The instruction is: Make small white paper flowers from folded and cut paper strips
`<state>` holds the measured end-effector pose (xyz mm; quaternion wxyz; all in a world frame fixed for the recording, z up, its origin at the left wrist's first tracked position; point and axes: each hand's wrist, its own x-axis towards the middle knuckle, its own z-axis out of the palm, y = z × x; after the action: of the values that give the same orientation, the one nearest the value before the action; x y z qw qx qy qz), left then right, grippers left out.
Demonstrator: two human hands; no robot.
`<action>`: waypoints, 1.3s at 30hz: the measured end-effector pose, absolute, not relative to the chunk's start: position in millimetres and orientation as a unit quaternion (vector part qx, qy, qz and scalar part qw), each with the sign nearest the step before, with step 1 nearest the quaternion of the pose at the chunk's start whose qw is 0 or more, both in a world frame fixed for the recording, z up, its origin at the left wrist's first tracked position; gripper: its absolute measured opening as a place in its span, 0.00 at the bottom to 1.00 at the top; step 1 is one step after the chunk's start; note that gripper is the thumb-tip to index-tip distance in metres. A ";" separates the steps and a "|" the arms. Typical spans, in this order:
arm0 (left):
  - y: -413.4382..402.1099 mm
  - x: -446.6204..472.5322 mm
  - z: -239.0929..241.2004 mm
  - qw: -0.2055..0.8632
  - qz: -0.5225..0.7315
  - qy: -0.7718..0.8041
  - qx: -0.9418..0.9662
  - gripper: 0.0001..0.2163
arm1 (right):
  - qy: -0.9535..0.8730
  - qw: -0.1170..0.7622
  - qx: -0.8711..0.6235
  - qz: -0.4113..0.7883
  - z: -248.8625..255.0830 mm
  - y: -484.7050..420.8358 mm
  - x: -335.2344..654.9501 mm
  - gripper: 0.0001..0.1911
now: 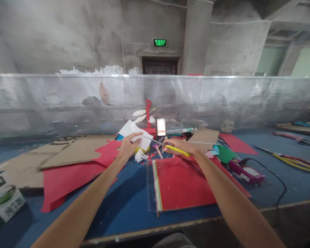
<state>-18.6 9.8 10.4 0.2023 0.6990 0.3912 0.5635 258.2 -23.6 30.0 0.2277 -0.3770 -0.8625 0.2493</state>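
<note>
My left hand (131, 144) pinches a sheet of white paper (129, 129), held up above the table. In my right hand (177, 146) is a pair of scissors with yellow handles (178, 150). Their blades point left and reach the lower right part of the paper. Whether the blades are parted I cannot tell. Just below my left hand lies a bunch of white paper strips (141, 156). Under my right forearm rests a stack of coloured paper with a red sheet on top (183, 186), in a clear sleeve.
Cardboard (69, 151) and cut red paper (72, 179) lie at the left, near a printed carton (6, 196). A lit phone (161, 126) stands before the perforated metal screen (67, 100). At right are a purple corded device (246, 172) and large yellow-and-red-handled scissors (291, 162).
</note>
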 end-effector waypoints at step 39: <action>13.9 -14.7 5.1 0.148 0.579 0.368 0.712 0.18 | -0.874 0.186 -0.370 0.253 33.4 -33.9 251.5 0.23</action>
<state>-14.7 13.9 5.1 0.1483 0.7123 0.3678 0.5791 251.5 -33.9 33.4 0.1864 -0.3697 -0.8743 0.2534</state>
